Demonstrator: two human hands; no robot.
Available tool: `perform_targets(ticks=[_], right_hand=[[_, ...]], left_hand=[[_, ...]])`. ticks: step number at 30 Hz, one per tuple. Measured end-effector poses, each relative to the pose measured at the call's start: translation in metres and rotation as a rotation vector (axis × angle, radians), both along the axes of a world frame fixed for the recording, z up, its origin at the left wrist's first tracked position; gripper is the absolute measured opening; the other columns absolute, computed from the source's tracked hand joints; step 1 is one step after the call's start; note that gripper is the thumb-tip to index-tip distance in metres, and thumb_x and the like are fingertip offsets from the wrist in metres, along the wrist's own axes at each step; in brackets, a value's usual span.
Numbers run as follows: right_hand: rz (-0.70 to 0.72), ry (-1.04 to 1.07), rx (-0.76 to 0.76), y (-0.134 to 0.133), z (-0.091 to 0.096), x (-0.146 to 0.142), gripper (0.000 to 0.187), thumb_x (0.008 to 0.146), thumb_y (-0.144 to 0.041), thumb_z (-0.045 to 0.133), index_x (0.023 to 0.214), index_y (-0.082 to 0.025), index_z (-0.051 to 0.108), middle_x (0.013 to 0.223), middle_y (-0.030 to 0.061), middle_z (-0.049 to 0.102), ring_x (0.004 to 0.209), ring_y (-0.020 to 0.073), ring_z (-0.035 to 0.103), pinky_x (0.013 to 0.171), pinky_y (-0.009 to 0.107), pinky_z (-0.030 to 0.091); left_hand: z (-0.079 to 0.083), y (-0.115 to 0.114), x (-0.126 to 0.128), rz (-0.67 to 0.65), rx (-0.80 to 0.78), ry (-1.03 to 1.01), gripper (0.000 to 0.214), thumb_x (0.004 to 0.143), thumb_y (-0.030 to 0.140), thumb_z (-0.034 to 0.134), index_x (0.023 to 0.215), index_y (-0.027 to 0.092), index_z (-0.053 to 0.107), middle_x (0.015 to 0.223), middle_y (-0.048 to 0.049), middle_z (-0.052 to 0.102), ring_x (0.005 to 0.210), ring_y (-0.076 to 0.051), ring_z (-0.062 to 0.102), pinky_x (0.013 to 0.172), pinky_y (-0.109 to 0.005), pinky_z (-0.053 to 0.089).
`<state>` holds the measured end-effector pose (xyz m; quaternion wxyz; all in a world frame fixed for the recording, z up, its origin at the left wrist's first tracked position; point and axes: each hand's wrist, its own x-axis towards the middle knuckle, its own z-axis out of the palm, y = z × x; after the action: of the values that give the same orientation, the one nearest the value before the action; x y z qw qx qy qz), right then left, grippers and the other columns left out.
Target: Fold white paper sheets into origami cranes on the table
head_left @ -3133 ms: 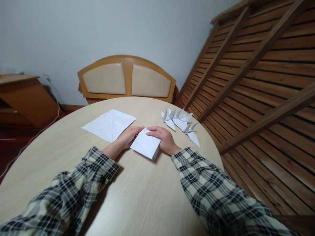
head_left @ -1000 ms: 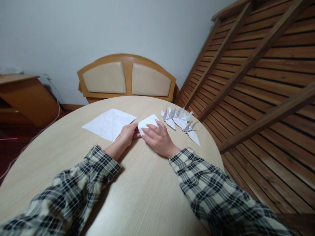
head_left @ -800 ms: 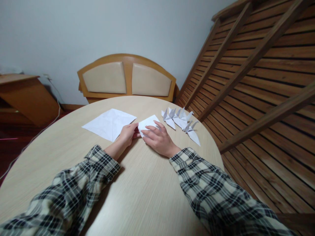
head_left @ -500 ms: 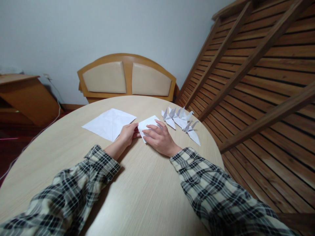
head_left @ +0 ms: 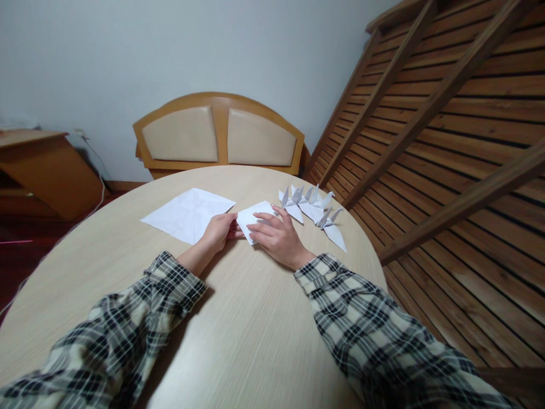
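Note:
A small folded piece of white paper [head_left: 250, 217] lies between my two hands near the middle of the table. My left hand [head_left: 221, 230] pinches its left corner, thumb on top and fingers underneath. Across its right part rests my right hand [head_left: 279, 236], fingers stretched out and spread over the paper, hiding some of it. Beside my left hand a larger white sheet [head_left: 189, 213] lies flat, with crease lines across it. Several white paper cranes [head_left: 293, 205] stand in a cluster just beyond my right hand, one crane [head_left: 333, 230] a little nearer me.
The round wooden table [head_left: 238, 341] carries all the paper. Behind it stands a padded headboard [head_left: 219, 136] against the wall. A slatted wooden frame [head_left: 447, 142] leans close on the right. At far left are a desk [head_left: 46, 162] and a white cable [head_left: 101, 176].
The folded paper and my left hand have shifted very slightly left. My right hand stays on the paper, its fingers barely moved. The cranes and the large sheet lie as before.

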<state>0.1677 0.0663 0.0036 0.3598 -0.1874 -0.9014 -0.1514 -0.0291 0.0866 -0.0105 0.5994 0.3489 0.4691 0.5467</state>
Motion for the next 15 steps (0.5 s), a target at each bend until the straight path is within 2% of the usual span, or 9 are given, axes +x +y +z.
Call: perform_targets(ticks=[5, 10, 15], right_hand=[[0.013, -0.007, 0.023, 0.0029, -0.0010, 0.0019, 0.019, 0.096, -0.019, 0.055, 0.095, -0.029, 0.072, 0.109, -0.0059, 0.075, 0.121, 0.0188, 0.059, 0.118, 0.052, 0.023], [0.003, -0.019, -0.024, 0.0008, 0.0009, 0.0020, 0.019, 0.096, -0.020, 0.056, 0.097, -0.029, 0.073, 0.109, -0.0044, 0.076, 0.117, 0.0186, 0.061, 0.116, 0.051, 0.024], [0.008, -0.083, 0.007, 0.0000, -0.0022, -0.0022, 0.020, 0.096, -0.022, 0.055, 0.102, -0.029, 0.073, 0.108, -0.0030, 0.076, 0.113, 0.0191, 0.063, 0.113, 0.051, 0.028]], left_hand=[[0.0034, -0.0027, -0.0026, -0.010, 0.028, 0.076, 0.019, 0.084, 0.018, 0.057, 0.067, 0.013, 0.065, 0.061, -0.0079, 0.066, 0.050, -0.014, 0.060, 0.055, -0.029, 0.057], [0.0085, -0.0062, -0.0026, -0.063, 0.005, -0.015, 0.015, 0.084, 0.014, 0.057, 0.072, 0.011, 0.066, 0.067, -0.0100, 0.068, 0.057, -0.015, 0.064, 0.059, -0.027, 0.056], [0.0072, -0.0078, -0.0023, 0.003, 0.025, -0.015, 0.012, 0.083, 0.022, 0.063, 0.075, 0.013, 0.065, 0.070, -0.0065, 0.067, 0.058, -0.013, 0.061, 0.056, -0.024, 0.052]])
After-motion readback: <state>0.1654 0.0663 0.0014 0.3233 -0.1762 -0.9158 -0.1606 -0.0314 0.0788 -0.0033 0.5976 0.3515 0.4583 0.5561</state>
